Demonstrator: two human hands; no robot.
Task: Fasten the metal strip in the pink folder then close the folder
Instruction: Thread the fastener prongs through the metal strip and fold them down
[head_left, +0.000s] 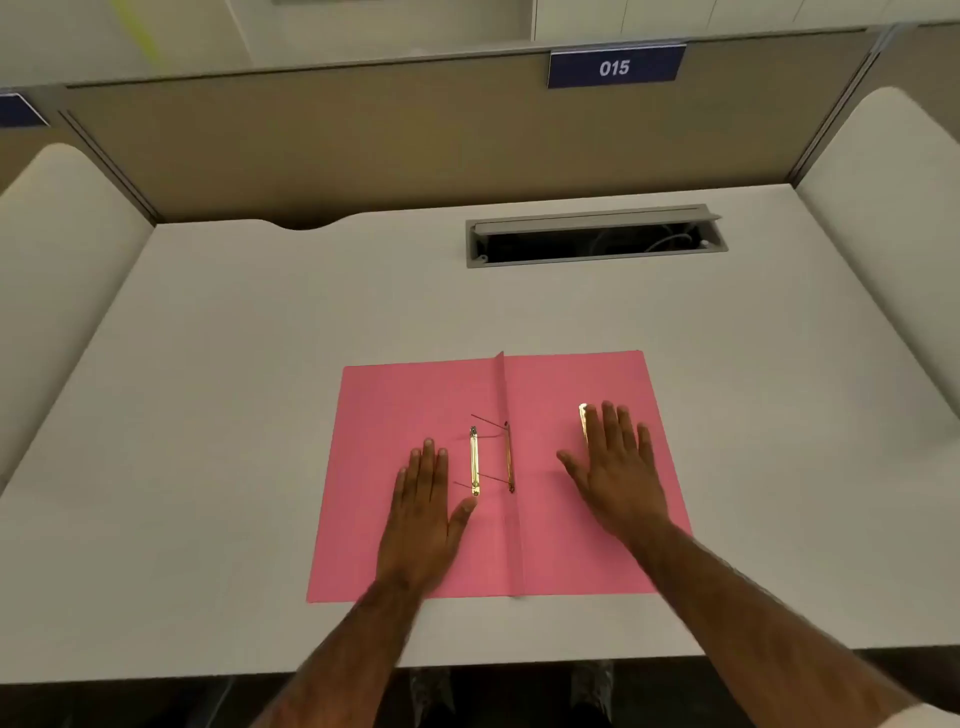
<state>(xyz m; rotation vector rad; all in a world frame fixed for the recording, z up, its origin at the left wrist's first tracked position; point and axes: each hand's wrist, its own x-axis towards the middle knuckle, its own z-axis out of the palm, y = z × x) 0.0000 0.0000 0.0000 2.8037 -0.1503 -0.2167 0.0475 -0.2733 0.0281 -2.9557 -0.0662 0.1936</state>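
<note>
Hands lay flat and open on the pink folder (415, 405): left hand (423, 512) beside the metal strip (474, 460), right hand (615, 467) partly hiding a second strip (583, 418).

pink folder (415, 405), gold metal strip (474, 462), white desk (260, 338), blue sign (615, 66) with white digits

Bare desk (260, 364) was left along the back edge, interrupted only by the open cable tray (597, 236) toward the back right corner; raised fastener prongs (491, 422) obstructed the pink folder's (405, 395) spine.
</note>
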